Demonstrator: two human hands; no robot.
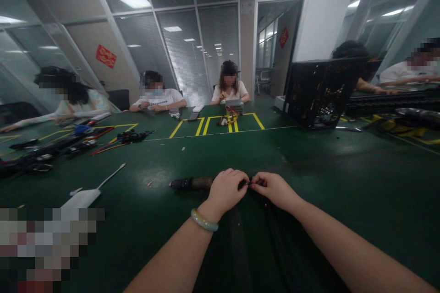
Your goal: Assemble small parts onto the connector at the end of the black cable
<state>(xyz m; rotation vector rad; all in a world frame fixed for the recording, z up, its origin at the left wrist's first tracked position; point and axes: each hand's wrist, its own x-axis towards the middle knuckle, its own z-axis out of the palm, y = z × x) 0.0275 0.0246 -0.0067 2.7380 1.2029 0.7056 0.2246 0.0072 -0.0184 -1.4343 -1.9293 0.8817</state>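
My left hand (226, 188) is curled closed on a dark cylindrical part (191, 183) that lies on the green table (337, 174) and sticks out to the left of my fist. My right hand (273, 187) is closed in a pinch just to its right, fingertips meeting those of the left hand over a small dark piece I cannot make out. Dark cables (271, 238) run from the hands toward me between my forearms. A pale green bracelet (204, 220) circles my left wrist.
A white adapter with a cable (84, 197) lies at left. Black and red wire bundles (85, 143) cover the far left. A black open chassis (318, 91) stands at the back right. Several people sit around the table's far side, working at yellow-taped bays (220, 124).
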